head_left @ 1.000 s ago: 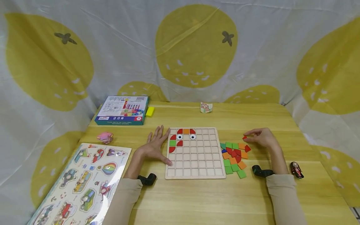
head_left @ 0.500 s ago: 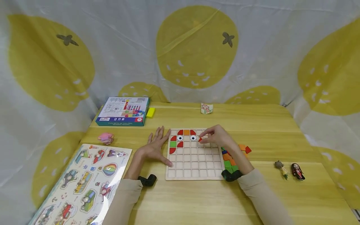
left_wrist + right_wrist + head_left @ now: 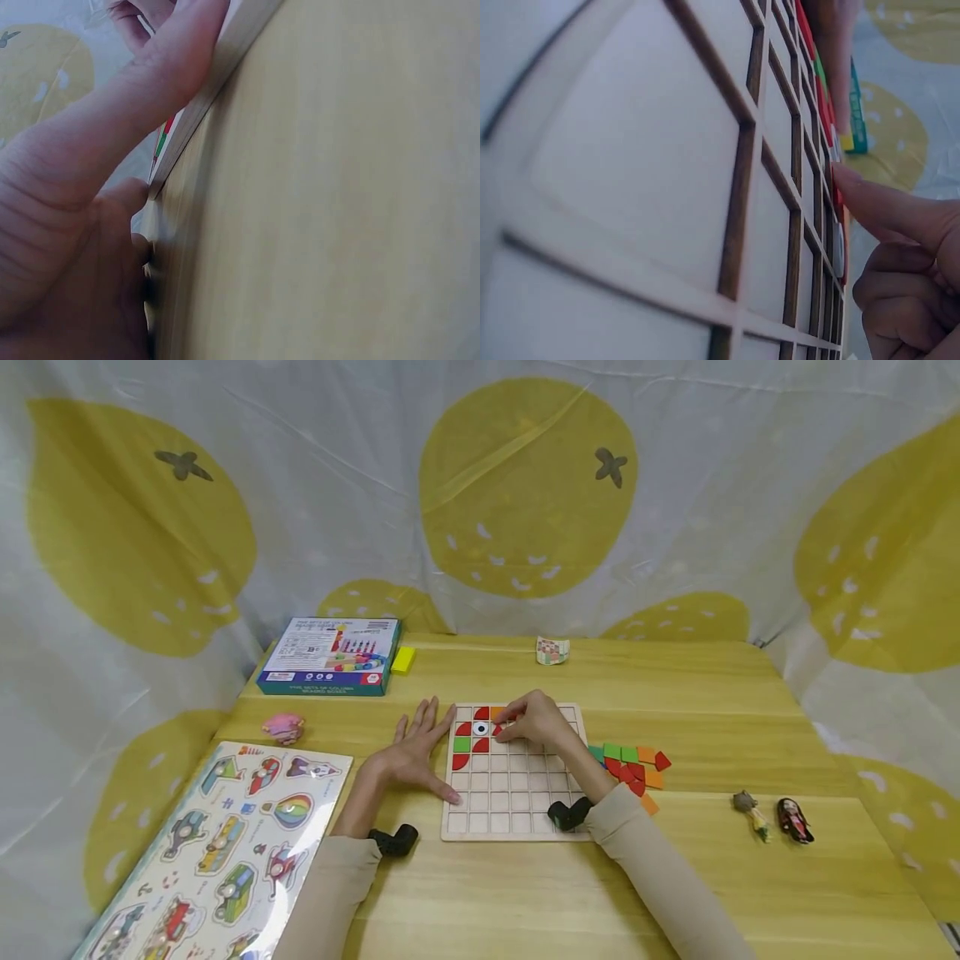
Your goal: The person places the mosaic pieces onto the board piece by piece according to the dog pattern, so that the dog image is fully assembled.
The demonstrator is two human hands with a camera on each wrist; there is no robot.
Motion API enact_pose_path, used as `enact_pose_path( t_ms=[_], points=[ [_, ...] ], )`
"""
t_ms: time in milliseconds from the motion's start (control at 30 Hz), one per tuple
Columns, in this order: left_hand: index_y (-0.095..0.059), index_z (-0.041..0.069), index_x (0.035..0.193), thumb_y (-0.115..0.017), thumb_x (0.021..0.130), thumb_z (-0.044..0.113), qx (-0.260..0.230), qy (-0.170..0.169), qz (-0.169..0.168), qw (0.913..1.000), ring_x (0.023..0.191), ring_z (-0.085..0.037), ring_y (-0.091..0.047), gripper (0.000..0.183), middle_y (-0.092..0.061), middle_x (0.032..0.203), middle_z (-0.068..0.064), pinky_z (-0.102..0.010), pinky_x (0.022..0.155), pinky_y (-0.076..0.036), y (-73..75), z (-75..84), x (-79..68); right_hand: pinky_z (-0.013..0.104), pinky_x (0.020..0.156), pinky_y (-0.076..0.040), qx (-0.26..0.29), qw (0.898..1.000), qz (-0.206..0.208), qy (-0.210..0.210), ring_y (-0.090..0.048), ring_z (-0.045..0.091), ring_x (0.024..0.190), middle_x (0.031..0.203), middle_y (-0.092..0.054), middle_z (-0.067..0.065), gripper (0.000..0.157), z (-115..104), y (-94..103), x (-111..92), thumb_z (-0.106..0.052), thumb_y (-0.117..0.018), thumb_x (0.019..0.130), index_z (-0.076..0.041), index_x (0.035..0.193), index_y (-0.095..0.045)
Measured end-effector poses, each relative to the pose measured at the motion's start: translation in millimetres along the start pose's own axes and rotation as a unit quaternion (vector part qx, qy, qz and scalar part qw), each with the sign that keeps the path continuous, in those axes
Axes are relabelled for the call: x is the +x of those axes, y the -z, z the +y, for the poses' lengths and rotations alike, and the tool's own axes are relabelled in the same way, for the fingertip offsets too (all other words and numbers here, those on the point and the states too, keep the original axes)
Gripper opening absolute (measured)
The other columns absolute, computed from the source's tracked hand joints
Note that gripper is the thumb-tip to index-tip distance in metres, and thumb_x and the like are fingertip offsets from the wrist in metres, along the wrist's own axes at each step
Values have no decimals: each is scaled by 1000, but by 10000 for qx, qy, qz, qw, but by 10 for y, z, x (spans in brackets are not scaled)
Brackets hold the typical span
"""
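Wooden table (image 3: 480, 893), red tile (image 3: 497, 730) in right grip (image 3: 534, 720).

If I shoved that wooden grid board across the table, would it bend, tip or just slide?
The grid board looks like stiff, flat wood, so it would probably slide rather than bend. Lying flat on the table, it seems unlikely to tip or roll. Coloured tiles set in it would likely travel along, since raised ridges frame them.

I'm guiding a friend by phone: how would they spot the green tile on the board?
On the table, find the pale grid board. In its leftmost column, count three cells from the far end. The green tile there, between two red pieces in that column, is the only green one showing on the board.
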State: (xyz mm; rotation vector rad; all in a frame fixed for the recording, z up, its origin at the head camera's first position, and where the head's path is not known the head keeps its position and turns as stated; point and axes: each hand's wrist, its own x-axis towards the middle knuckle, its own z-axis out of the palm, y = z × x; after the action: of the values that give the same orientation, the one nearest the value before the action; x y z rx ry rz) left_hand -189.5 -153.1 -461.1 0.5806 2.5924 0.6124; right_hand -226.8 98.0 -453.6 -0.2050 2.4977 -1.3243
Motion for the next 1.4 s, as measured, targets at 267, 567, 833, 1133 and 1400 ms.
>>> enact_pose_path(
  t_ms=[267,567,833,1133,1400],
  points=[
    [4,20,156,-84,54,65,75,-29,-66,9999,148,-36,21,142,21,160,-17,-61,118,12,-1,16,18,24,55,-29,47,9999,-52,99,-37,14,63,95,-73,7,18,40,29,-3,-11,-85,71,-10,89,-79],
    [3,18,156,-84,54,65,105,-68,40,9999,149,-38,19,143,20,161,-18,-62,117,10,16,-32,34,25,50,-27,148,9987,265,409,-28,14,51,54,-37,-3,27,-30,555,-211,-19,-82,76,-10,102,-76],
    [3,18,156,-85,53,64,145,-12,58,9999,149,-37,20,143,20,160,-18,-63,117,11,45,-43,-33,28,49,-30,-171,9983,562,-30,-28,12,50,56,-34,-5,31,518,1411,-762,-21,-76,83,-9,111,-72],
    [3,18,156,-84,54,64,141,-48,28,9999,149,-37,20,142,20,161,-18,-63,117,11,38,-24,-21,27,63,-32,-742,9904,-55,-1165,-39,14,66,78,-63,7,42,1048,1705,-1084,-24,-82,76,-4,111,-71],
    [2,19,156,-84,53,65,110,-73,24,9999,149,-37,19,142,20,161,-18,-63,117,11,14,5,1,27,68,-31,-531,9922,-234,-1105,-42,11,74,85,-63,3,38,1212,1730,-1068,-28,-81,77,-3,105,-72]
  ],
)
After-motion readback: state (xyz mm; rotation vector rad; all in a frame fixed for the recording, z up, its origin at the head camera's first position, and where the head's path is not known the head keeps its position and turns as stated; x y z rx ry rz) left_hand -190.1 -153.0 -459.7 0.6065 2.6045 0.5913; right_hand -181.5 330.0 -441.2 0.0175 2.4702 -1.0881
